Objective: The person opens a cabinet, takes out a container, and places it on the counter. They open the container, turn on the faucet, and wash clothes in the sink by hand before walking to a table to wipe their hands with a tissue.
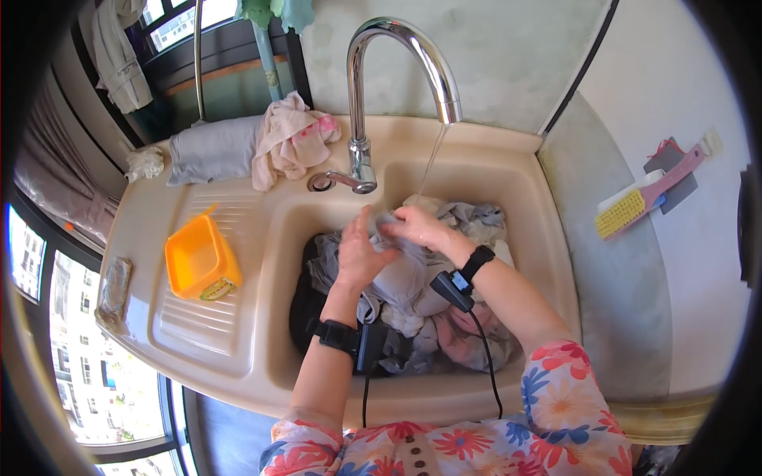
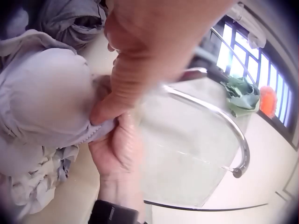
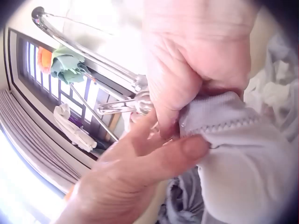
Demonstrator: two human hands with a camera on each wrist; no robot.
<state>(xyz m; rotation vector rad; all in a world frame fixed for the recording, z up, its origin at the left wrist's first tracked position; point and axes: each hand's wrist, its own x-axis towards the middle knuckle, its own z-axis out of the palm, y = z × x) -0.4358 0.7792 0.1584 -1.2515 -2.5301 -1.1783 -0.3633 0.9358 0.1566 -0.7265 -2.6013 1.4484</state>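
Note:
A pale grey-lavender bra (image 1: 399, 279) with a moulded cup and zigzag stitching hangs from both hands over the sink basin. My right hand (image 1: 423, 228) curls round its band; in the right wrist view the fabric comes out from under the right hand (image 3: 196, 51). My left hand (image 1: 361, 258) is close beside it, its thumb lying along the stitched edge in the right wrist view. The left wrist view shows the bra's cup (image 2: 51, 93) below both hands. Beneath lies a heap of wet clothes (image 1: 476, 226), grey, white and pink, filling much of the basin.
The chrome faucet (image 1: 357, 95) runs a thin stream of water (image 1: 432, 159) behind the hands. An orange tub (image 1: 202, 258) stands on the ribbed drainboard. Folded grey cloth (image 1: 214, 149) and pink cloth (image 1: 290, 143) lie at the back edge. A brush (image 1: 647, 194) hangs on the right wall.

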